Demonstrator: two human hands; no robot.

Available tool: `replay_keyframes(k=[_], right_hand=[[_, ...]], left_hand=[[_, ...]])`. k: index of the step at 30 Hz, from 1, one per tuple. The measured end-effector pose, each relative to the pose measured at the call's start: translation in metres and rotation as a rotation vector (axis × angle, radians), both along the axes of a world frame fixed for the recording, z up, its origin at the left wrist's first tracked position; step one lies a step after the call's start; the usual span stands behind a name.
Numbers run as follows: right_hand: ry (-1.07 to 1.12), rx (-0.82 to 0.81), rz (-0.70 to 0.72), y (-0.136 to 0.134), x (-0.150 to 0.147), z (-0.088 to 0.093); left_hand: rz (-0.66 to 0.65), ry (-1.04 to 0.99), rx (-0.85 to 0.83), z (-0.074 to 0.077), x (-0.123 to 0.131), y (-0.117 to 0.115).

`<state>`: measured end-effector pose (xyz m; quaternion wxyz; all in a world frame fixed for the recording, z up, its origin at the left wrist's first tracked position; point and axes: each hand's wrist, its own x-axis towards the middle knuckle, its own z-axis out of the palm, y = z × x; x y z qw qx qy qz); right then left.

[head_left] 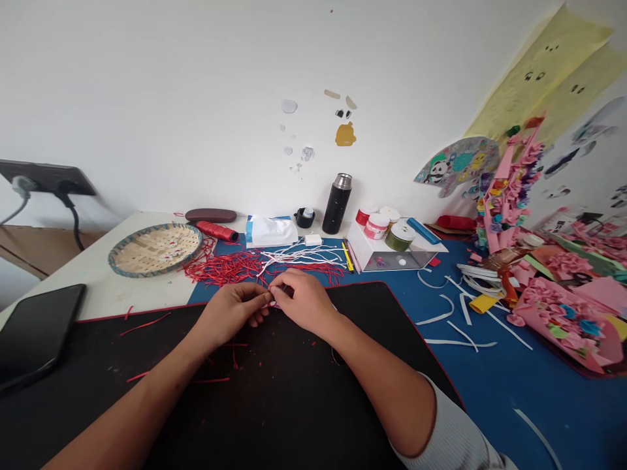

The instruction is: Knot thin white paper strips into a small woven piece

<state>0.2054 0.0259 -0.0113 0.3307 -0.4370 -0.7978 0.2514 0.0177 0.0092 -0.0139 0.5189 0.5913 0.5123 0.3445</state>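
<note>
My left hand [232, 310] and my right hand [304, 301] meet over the far part of the black mat [294, 405]. Thumb and fingers of each are pinched together around something tiny, with a bit of white and red showing between the fingertips. What exactly they grip is mostly covered. A thin strand hangs near my right wrist. Just beyond the hands lie a heap of red cords [223, 267] and a bunch of white cords [301, 258]. Loose red cord pieces [147, 324] are scattered on the mat by my left forearm.
At the left are a woven basket [154, 251], a phone [42, 333] and a red thread spool [217, 231]. Along the wall stand a black thermos [337, 205] and a white box [399, 251] with jars. Paper strips [460, 343] and pink paper flowers [558, 313] lie right.
</note>
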Motion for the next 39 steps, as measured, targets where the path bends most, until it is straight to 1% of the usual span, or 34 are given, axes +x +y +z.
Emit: replay_keyframes(k=[10,17,24,32,39], right_hand=[[-0.017,-0.001,-0.012,-0.0001,-0.0004,-0.0013],[-0.025,-0.010,-0.016,-0.0004,-0.0008,-0.0006],[0.053,-0.043,0.006,-0.0006,-0.0007,0.0000],[0.105,-0.080,0.036,-0.0040,-0.0010,0.0053],[0.093,-0.045,0.053,-0.0046,0.0003,0.0080]], left_hand=[[-0.001,-0.015,-0.017,0.0010,0.0011,-0.0011],[-0.031,0.007,-0.029,-0.0007,0.0014,-0.0008],[-0.036,0.004,-0.034,-0.0026,-0.0007,0.0011],[0.018,-0.031,-0.027,-0.0034,-0.0009,0.0013],[0.154,-0.049,-0.039,-0.0040,-0.0061,0.0069]])
